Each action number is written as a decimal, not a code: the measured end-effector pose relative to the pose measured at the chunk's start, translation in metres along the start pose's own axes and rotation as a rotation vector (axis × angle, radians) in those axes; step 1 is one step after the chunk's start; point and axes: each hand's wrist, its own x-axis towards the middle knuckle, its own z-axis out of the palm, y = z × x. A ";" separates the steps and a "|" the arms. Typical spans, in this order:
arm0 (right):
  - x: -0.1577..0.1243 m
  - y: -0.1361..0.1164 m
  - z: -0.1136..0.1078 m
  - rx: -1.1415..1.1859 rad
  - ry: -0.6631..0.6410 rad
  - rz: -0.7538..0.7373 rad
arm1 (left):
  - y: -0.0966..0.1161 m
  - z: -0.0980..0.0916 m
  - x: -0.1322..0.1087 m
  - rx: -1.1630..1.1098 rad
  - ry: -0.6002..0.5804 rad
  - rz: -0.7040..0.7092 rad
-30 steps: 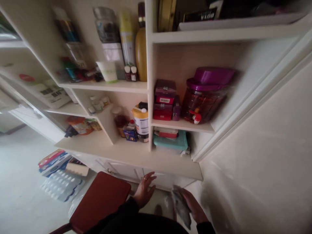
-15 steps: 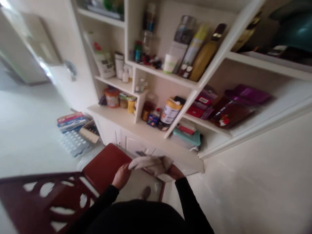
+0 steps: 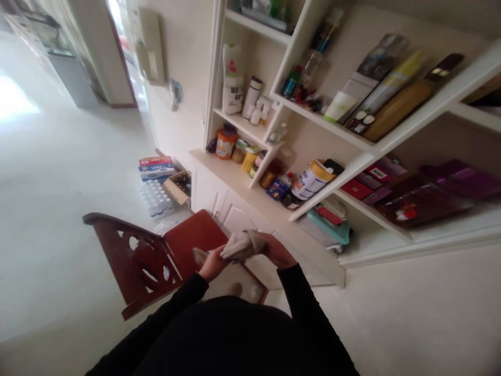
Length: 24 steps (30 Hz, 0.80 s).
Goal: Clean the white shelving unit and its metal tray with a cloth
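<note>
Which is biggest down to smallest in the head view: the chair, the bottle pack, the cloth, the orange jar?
Chair looks largest. Bottle pack and cloth look alike; the cloth's nearness makes it unsure. Orange jar looks smallest.

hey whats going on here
A person in black sleeves is holding a grey-beige cloth in both hands, the left hand and right hand gripping it above a red-seated wooden chair. White built-in shelves stand just ahead, crowded with bottles, jars and boxes. A pack of bottled water sits on the floor beside them.
</note>
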 end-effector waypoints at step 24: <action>-0.069 0.026 0.064 0.208 -0.053 -0.260 | 0.062 0.017 0.050 -0.706 0.090 -0.218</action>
